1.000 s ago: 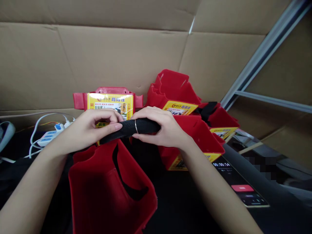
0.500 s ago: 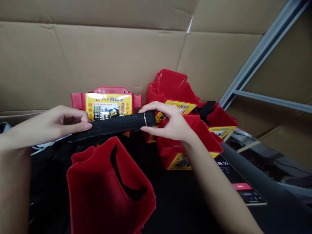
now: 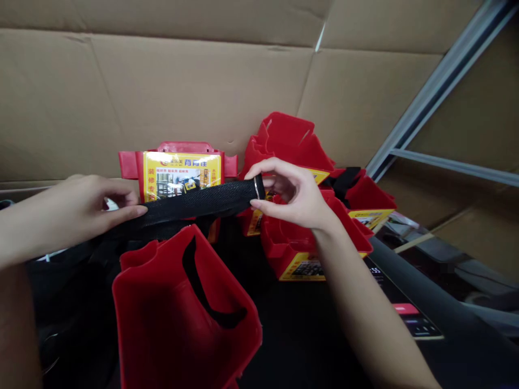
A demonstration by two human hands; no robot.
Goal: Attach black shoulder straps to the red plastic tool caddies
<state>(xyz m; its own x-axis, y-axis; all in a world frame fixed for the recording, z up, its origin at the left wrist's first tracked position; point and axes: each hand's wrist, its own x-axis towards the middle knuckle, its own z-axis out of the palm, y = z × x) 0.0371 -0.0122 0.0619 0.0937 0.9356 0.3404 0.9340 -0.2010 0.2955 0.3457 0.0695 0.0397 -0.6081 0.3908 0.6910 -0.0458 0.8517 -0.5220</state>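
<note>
Your right hand is closed on the right end of the black strap. Thumb and forefinger pinch it just past the ring you wear, and the other fingers curl loosely behind. Your left hand grips the same strap further along, fingertips laid over its top and thumb tucked under. From there the webbing runs on past your palm and drops toward the left edge of the desk, where it is lost in shadow.

Between the two grips the strap is pulled nearly straight, rising a little from left to right. It hangs in the air, touching neither bin nor desk, directly above the back rim of the open red bin at the near edge. A second black band loops out of a slot inside that bin.

Behind the strap, at the back edge, a flat red pack with a yellow label stands against the cardboard wall. To its right, a heap of red bins lies just beyond your right hand. A phone lies toward the right edge, screen lit.
</note>
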